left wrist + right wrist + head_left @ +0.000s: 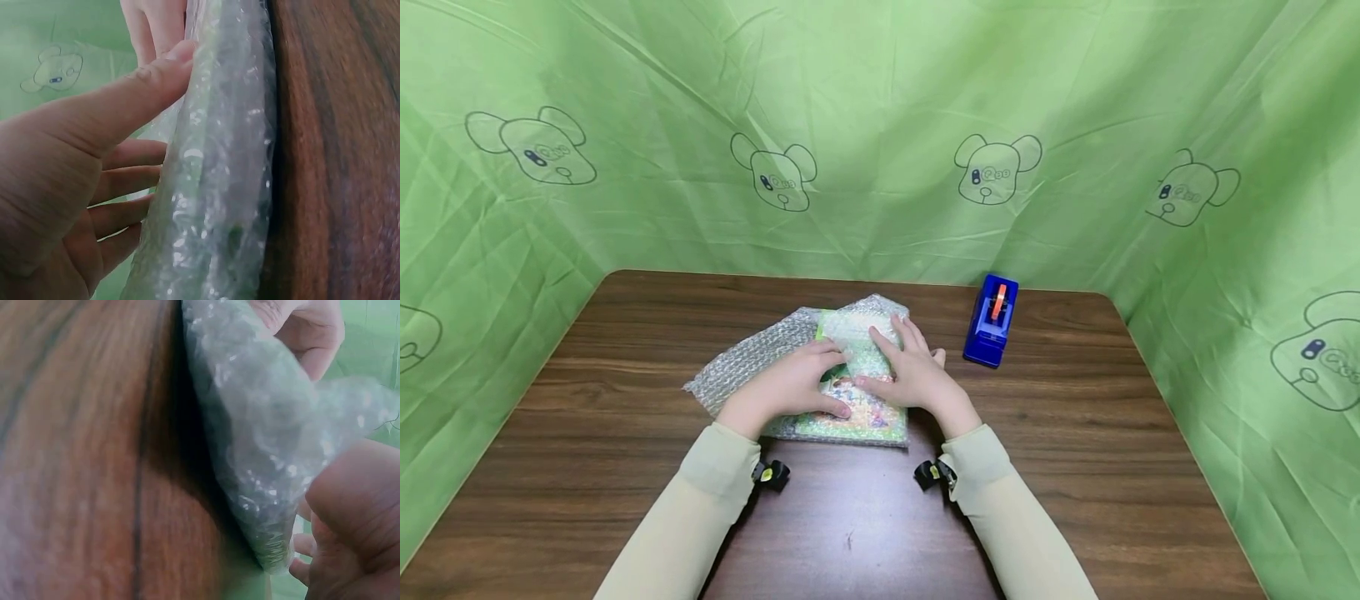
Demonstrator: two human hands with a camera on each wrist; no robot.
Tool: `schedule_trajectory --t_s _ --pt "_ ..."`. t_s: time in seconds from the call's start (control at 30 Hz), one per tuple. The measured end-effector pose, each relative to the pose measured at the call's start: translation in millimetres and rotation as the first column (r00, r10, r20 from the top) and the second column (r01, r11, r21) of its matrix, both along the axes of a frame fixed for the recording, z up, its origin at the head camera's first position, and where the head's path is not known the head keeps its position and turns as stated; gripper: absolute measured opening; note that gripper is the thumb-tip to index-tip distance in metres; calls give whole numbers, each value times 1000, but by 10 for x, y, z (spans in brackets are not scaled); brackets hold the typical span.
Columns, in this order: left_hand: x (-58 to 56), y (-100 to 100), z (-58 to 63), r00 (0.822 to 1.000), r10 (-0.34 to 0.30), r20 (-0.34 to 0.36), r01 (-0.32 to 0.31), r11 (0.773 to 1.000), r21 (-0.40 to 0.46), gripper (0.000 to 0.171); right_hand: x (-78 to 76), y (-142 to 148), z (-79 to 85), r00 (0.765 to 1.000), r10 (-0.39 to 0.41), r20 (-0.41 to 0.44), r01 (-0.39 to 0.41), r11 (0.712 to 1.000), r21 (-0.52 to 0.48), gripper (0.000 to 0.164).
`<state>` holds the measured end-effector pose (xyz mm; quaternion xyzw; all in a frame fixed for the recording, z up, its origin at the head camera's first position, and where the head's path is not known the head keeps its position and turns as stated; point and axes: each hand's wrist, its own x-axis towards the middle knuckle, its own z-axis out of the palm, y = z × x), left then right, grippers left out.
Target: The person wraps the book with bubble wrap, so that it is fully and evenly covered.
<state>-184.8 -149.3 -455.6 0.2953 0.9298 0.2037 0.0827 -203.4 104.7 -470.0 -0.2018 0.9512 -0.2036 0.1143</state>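
A flat, book-like item (pixel 857 421) with a colourful cover and green edges lies on the table, covered by clear bubble wrap (pixel 760 354). A loose stretch of the wrap spreads out to the left. My left hand (pixel 790 383) rests on the wrapped item's left side; in the left wrist view its thumb lies along the bubble wrap (pixel 212 156) and the fingers reach beyond it. On the right side, my right hand (pixel 917 375) presses the wrap with fingers spread. In the right wrist view the bubble wrap (pixel 256 431) bulges up beside that hand (pixel 359 512).
A blue tape dispenser (pixel 991 325) with an orange roll stands at the table's back right. Green cloth (pixel 880 233) with printed bear heads hangs behind and beside the brown wooden table (pixel 1075 467).
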Motion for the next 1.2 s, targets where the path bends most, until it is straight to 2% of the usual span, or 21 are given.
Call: schedule_trajectory --t_s 0.13,0.2,0.27,0.37,0.43,0.53,0.83,1.03,1.2 --pt "10 18 -12 997 60 -43 -59 998 19 76 0 -1 -15 1000 -7 -4 7 1000 -5 95" --pt "6 22 -25 994 87 -59 -86 996 30 82 1 -1 -20 1000 -11 -6 11 1000 -10 95" --pt "-2 19 -45 993 96 -61 -94 995 38 97 4 2 -21 1000 -12 -14 12 1000 -11 96" --pt "-16 -3 -59 997 67 -34 -66 997 39 117 9 6 -26 1000 -9 -24 9 1000 -13 96" --pt "-22 -28 -71 999 39 -6 -39 999 36 121 6 10 -36 1000 -7 -29 6 1000 -12 96" --pt "-35 -58 -92 999 20 29 -21 999 36 119 3 17 -51 999 -1 -33 0 1000 -10 95" --pt "-60 -75 -122 999 44 31 -44 999 26 121 7 29 -47 1000 21 -14 -21 1000 -10 95" --pt "-55 -75 -113 997 53 53 -55 998 31 122 -35 175 -4 994 102 38 -98 990 -102 96" --pt "-55 -70 -110 996 55 69 -56 998 25 122 -65 331 64 981 172 89 -156 976 -155 107"
